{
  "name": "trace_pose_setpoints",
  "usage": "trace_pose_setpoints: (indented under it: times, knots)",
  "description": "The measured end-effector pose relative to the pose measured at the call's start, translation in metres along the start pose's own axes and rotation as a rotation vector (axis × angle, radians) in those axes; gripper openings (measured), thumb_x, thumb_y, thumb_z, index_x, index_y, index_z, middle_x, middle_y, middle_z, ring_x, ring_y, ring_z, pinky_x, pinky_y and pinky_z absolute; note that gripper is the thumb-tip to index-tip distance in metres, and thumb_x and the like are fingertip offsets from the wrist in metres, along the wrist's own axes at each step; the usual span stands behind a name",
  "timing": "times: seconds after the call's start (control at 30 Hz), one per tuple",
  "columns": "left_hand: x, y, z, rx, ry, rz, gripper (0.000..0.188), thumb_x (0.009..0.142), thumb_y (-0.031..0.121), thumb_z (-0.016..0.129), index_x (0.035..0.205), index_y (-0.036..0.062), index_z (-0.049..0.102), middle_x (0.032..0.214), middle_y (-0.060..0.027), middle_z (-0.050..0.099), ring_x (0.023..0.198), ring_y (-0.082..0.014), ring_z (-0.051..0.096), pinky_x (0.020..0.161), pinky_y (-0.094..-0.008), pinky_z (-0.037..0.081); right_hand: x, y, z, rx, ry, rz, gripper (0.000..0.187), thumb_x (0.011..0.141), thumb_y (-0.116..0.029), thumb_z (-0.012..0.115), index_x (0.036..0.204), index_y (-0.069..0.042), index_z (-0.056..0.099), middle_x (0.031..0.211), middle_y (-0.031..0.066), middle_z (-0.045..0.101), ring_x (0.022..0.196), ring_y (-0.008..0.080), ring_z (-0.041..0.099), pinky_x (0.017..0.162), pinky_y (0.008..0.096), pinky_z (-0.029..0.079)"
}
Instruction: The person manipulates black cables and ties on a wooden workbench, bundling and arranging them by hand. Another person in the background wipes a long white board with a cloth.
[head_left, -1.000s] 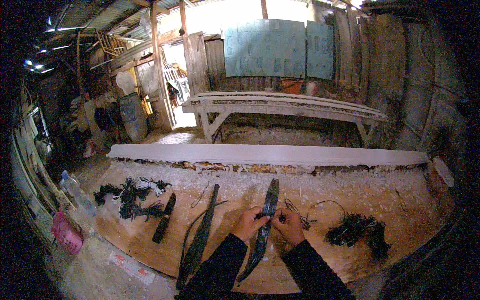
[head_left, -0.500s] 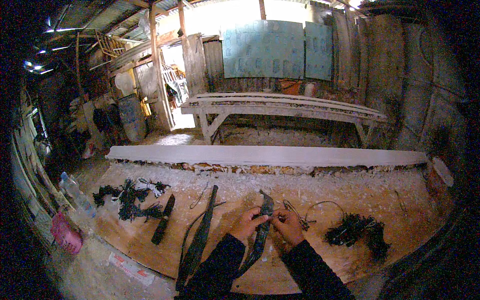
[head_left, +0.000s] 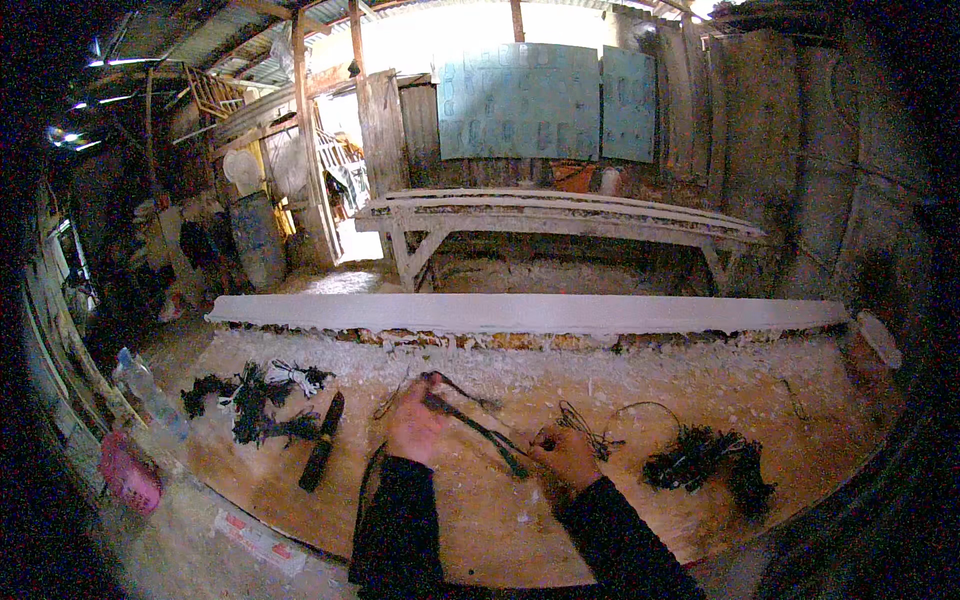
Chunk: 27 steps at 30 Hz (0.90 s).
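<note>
Over the board's middle, my left hand (head_left: 412, 425) is closed on a floppy black strip (head_left: 480, 430), which hangs out to the right and sags toward my other hand. A thinner dark end sticks out above the fingers. My right hand (head_left: 568, 458) is pinched shut close to the strip's far end; what lies between its fingertips is too small to make out. Beneath my left forearm a longer black strip (head_left: 368, 485) partly shows. A dark, narrow, knife-like piece (head_left: 322, 440) lies left of my left hand. Just beyond my right hand is a loose coil of thin cord (head_left: 590, 425).
Tangled black bundles lie on the wooden board (head_left: 480, 550), one left (head_left: 262, 405) and one right (head_left: 710, 465). A long white-coated beam (head_left: 520, 313) borders its far side. A clear bottle (head_left: 145, 385) and a pink container (head_left: 130, 475) stand left. Behind is a white-spattered bench (head_left: 570, 220).
My left hand has moved left and slightly up, drawing the black strip away from my right hand. My right hand has stayed nearly in place, still pinched.
</note>
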<state>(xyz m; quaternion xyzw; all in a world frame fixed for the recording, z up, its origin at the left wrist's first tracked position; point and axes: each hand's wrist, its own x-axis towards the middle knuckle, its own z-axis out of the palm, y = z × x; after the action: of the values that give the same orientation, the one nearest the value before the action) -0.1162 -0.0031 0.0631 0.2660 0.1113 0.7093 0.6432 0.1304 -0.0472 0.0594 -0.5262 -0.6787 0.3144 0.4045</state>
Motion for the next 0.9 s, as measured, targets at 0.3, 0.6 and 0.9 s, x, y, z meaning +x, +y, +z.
trace_pose_setpoints:
  times: [0.3, 0.6, 0.9]
  knots:
    - [-0.012, 0.083, -0.065, -0.484, -0.058, 0.542, 0.034, 0.086, 0.017, 0.052, 0.112, -0.0026, 0.044, 0.102, -0.012, 0.053, 0.084, -0.0197, 0.054, 0.068, -0.0264, 0.047, 0.002, -0.001, -0.025, -0.37, -0.237, 0.188, 0.032, 0.067, -0.033, 0.064, 0.08, -0.004, 0.066, 0.071, 0.0143, 0.062, 0.068, 0.0255, 0.059, 0.062, 0.0365, 0.046]
    - [-0.012, 0.108, -0.136, -1.034, -0.457, 0.162, 0.027, 0.088, 0.02, 0.048, 0.106, 0.0005, 0.05, 0.096, -0.0073, 0.055, 0.087, -0.0162, 0.052, 0.069, -0.0282, 0.047, 0.018, 0.036, -0.049, -0.389, -0.329, 0.219, 0.036, 0.065, -0.035, 0.065, 0.084, -0.004, 0.066, 0.076, 0.0137, 0.064, 0.073, 0.026, 0.06, 0.069, 0.0358, 0.047]
    - [0.007, 0.08, -0.056, -0.397, -0.271, -0.325, 0.019, 0.087, 0.023, 0.048, 0.098, 0.009, 0.054, 0.081, -0.0024, 0.055, 0.061, -0.012, 0.05, 0.049, -0.0237, 0.042, 0.019, 0.04, -0.029, -0.218, -0.417, 0.056, 0.03, 0.072, -0.03, 0.06, 0.087, -0.004, 0.063, 0.075, 0.0093, 0.061, 0.07, 0.0203, 0.057, 0.067, 0.0337, 0.045]
